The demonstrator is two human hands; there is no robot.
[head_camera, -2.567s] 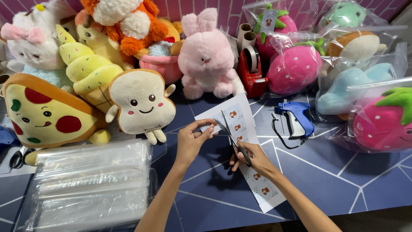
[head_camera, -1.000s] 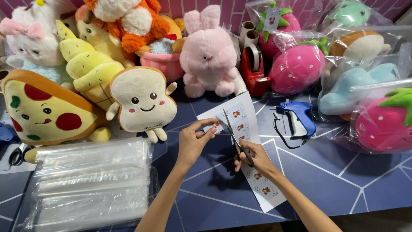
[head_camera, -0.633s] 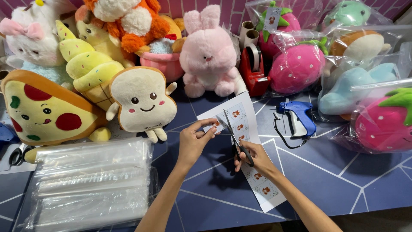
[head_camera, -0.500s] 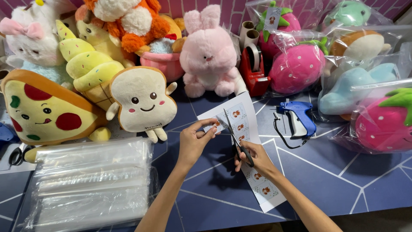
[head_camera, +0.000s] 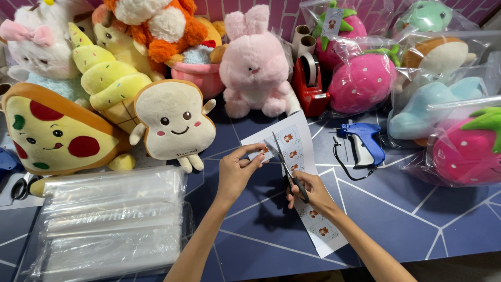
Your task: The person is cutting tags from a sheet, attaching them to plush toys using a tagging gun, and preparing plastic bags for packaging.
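On the dark blue table, the left hand pinches the top edge of a white sticker sheet between thumb and fingers. The right hand grips the scissors tight, and the blades are open around the paper. Just behind sit a toast plush and a pink bunny plush, with a blue tag gun to the right

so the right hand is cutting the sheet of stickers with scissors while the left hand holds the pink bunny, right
Not quite. The right hand does cut the sticker sheet with scissors, but the left hand pinches the sheet's edge, not the pink bunny, which sits untouched behind. The head view shows it.
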